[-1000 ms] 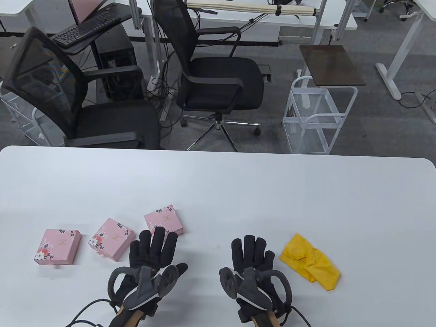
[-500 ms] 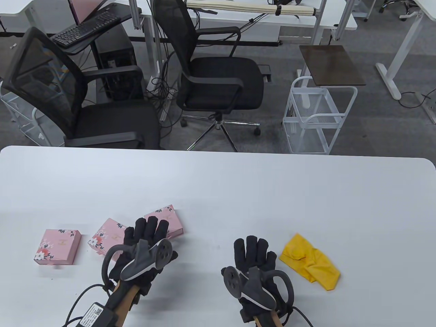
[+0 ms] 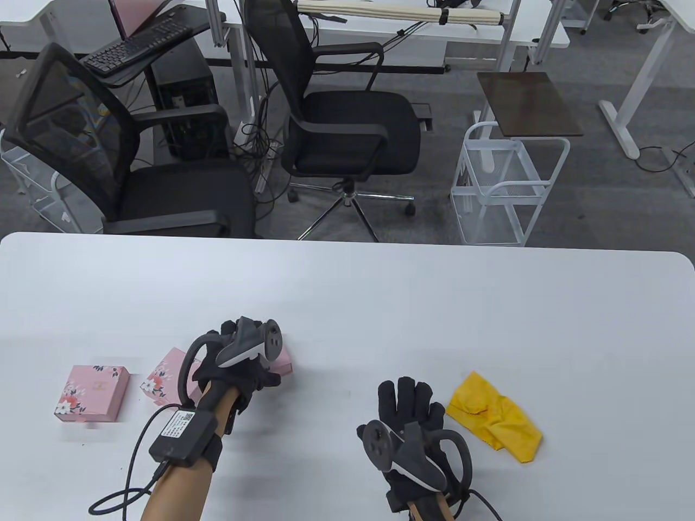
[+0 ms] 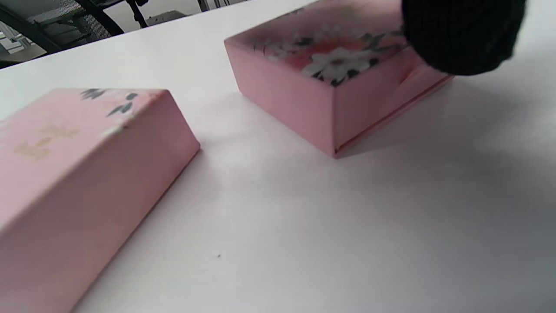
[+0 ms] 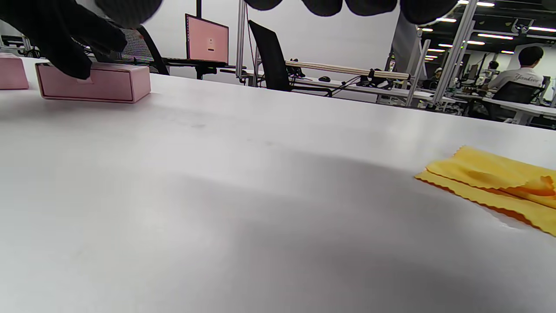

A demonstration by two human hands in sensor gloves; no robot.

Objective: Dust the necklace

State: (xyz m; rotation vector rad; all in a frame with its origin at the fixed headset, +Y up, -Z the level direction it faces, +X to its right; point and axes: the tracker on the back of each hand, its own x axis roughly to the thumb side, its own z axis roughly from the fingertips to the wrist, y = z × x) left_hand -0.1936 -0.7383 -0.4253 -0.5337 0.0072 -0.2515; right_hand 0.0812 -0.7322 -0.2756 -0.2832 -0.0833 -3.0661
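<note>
Three shut pink floral boxes lie in a row at the table's front left. My left hand (image 3: 241, 353) lies over the rightmost box (image 3: 283, 364), fingers on its lid and thumb against its near side, as the right wrist view (image 5: 65, 48) shows. The left wrist view shows that box (image 4: 339, 91) with a fingertip (image 4: 460, 34) on its top edge, and the middle box (image 4: 65, 174) beside it. My right hand (image 3: 407, 399) rests flat and empty on the table, fingers spread, left of a crumpled yellow cloth (image 3: 494, 415). No necklace is in view.
The middle box (image 3: 163, 377) and the left box (image 3: 92, 392) sit left of my left hand. The cloth also shows in the right wrist view (image 5: 499, 182). Office chairs and a white wire cart (image 3: 505, 184) stand beyond the table's far edge.
My left hand has moved forward from the table's front onto the rightmost pink box and curled over it. My right hand has barely shifted. The boxes and cloth have stayed put.
</note>
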